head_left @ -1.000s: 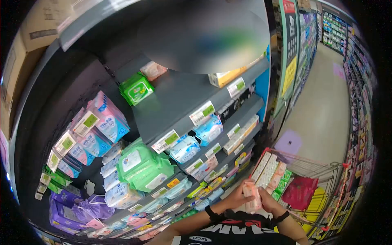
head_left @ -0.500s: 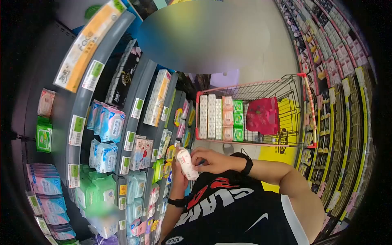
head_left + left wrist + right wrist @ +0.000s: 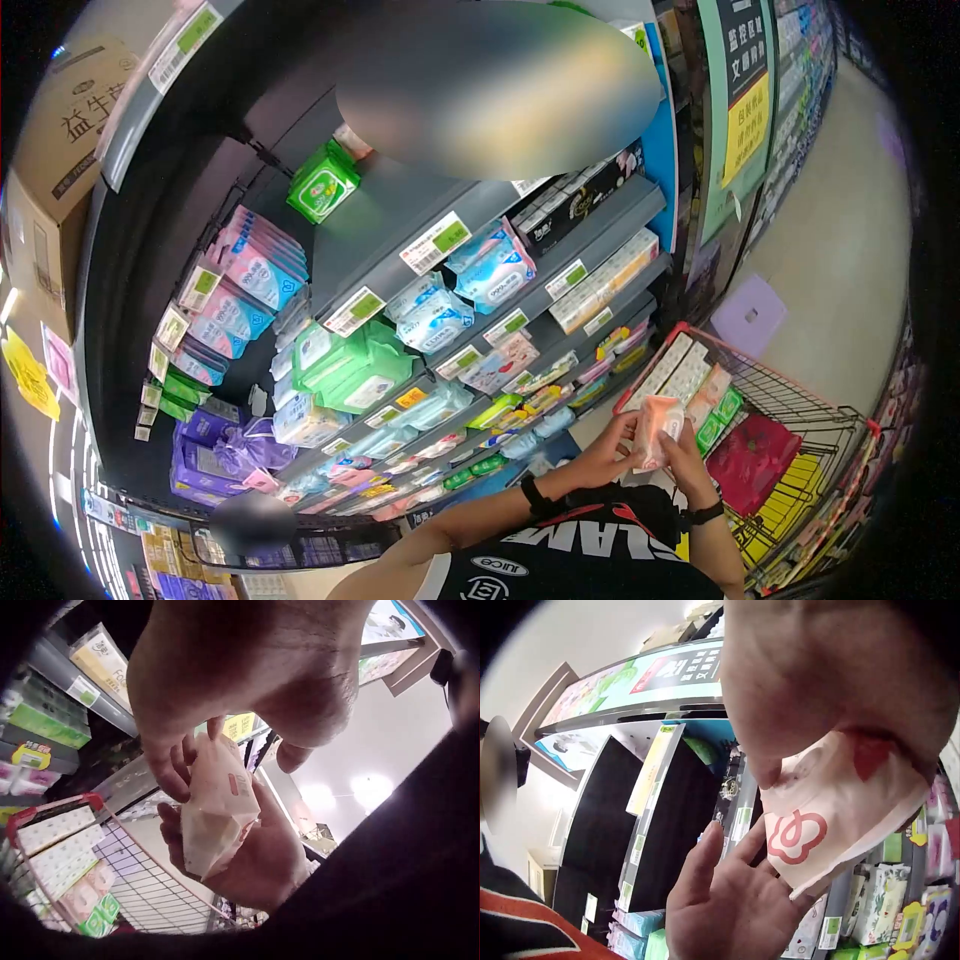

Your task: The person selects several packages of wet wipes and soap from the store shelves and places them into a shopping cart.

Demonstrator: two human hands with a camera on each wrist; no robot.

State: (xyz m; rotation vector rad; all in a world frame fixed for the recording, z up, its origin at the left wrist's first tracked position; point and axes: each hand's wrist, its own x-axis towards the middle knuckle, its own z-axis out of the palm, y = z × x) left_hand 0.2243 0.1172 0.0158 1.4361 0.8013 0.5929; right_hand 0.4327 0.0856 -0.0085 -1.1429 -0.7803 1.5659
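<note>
My right hand grips a pink-and-white soft pack of wipes in front of my body. In the right wrist view the thumb of this hand presses on the pack, which bears a red looped mark. My left hand is at the pack's left side in the head view. Seen from the right wrist, the left hand has its palm turned up and its thumb away from the pack, with its other fingers reaching behind it. The left wrist view shows the pack's folded end towards the camera.
A shopping cart stands just beyond my right hand, holding stacked white boxes, pink packs, green packs and a red bag. Shelves of wipes, with large green packs, rise on the left. The aisle floor runs behind the cart.
The head view swung towards the cart, then back to the shelves. The pack has turned from its pale side to a pink end, and my hands have shifted round it.
</note>
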